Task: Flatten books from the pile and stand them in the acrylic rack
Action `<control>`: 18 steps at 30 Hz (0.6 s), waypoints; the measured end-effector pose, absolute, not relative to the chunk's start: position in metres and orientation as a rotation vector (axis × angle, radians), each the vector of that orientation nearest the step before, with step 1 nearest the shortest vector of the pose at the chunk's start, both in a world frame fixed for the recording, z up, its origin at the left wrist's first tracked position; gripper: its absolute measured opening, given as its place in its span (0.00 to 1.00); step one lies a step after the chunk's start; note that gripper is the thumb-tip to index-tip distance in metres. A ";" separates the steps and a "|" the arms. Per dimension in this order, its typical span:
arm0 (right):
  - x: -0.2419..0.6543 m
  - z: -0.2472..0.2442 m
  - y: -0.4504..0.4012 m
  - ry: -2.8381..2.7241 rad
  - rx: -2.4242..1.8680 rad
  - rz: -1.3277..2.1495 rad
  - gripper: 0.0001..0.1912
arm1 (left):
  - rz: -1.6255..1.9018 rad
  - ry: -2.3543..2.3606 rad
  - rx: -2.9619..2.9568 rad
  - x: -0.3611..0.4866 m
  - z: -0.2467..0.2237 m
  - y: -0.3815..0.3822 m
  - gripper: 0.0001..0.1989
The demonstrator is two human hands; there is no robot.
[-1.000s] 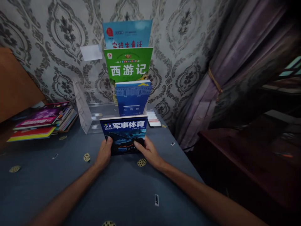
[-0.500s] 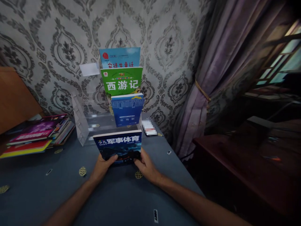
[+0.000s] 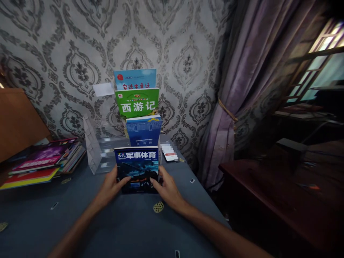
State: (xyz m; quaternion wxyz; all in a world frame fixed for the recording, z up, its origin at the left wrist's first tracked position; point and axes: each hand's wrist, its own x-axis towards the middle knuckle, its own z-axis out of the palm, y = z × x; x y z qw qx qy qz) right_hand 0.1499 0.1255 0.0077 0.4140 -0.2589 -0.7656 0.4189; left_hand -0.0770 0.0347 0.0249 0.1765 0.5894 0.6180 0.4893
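Observation:
A dark blue book [image 3: 138,168] with white Chinese lettering is held upright between both hands, its cover facing me. My left hand [image 3: 114,182] grips its left edge, thumb on the cover. On the right edge my right hand [image 3: 166,184] does the same. Just behind stands a clear tiered book rack [image 3: 92,147]. Its right side carries a blue book [image 3: 144,134], a green book [image 3: 138,103] above that, and a light blue book [image 3: 137,78] at the top. The held book hides the rack's lower front.
Stacked books and magazines [image 3: 45,157] lie at the left beside a brown board [image 3: 20,118]. A partly blurred phone-like object [image 3: 169,153] is right of the rack. The blue-grey tabletop [image 3: 113,229] ends at the right, near a purple curtain [image 3: 223,132] and dark red furniture [image 3: 258,200].
The dark blue book has straightened from a tilt and stands more upright, both hands still on it. The whole view has shifted slightly, with the rack now lower in it.

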 end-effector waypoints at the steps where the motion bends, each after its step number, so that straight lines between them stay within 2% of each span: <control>1: 0.150 0.008 0.129 -1.907 -0.625 1.064 0.12 | 1.382 1.752 1.688 -0.076 0.026 0.038 0.26; 12: 0.138 0.014 0.187 -1.733 -0.562 1.113 0.18 | 1.434 1.621 1.638 -0.068 0.056 0.089 0.19; 18: 0.133 0.029 0.212 -1.739 -0.533 1.073 0.20 | 1.492 1.660 1.583 -0.067 0.069 0.104 0.20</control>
